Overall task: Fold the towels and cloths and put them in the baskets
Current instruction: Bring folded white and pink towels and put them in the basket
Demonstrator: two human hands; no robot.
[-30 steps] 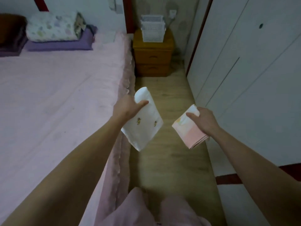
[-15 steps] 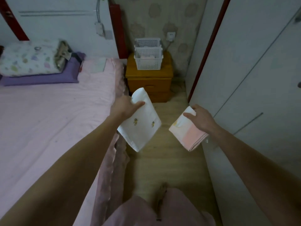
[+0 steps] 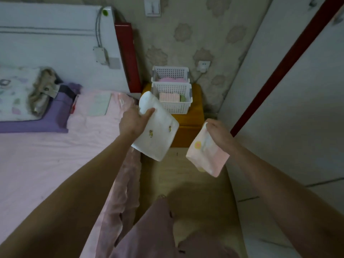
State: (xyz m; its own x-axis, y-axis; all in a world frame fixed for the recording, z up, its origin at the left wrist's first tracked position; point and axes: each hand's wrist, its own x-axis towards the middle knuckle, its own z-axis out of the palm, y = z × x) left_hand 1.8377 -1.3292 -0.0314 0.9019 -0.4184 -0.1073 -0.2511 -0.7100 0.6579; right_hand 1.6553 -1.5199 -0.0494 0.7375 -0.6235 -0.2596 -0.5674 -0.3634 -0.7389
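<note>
White folded cloth (image 3: 156,133), small printed figures, pinched near top edge by left hand (image 3: 133,121), thumb across front; lower corner hangs free over floor. Pink folded cloth (image 3: 207,155) gripped at upper corner by right hand (image 3: 217,133), hanging clear. Cloths apart, open wooden floor (image 3: 186,179) between bed (image 3: 46,155) edge and wardrobe (image 3: 288,108). Ahead, two white baskets (image 3: 172,100) on orange nightstand (image 3: 193,120), both holding folded cloths; near basket open-topped just beyond white cloth. No readable writing.
</note>
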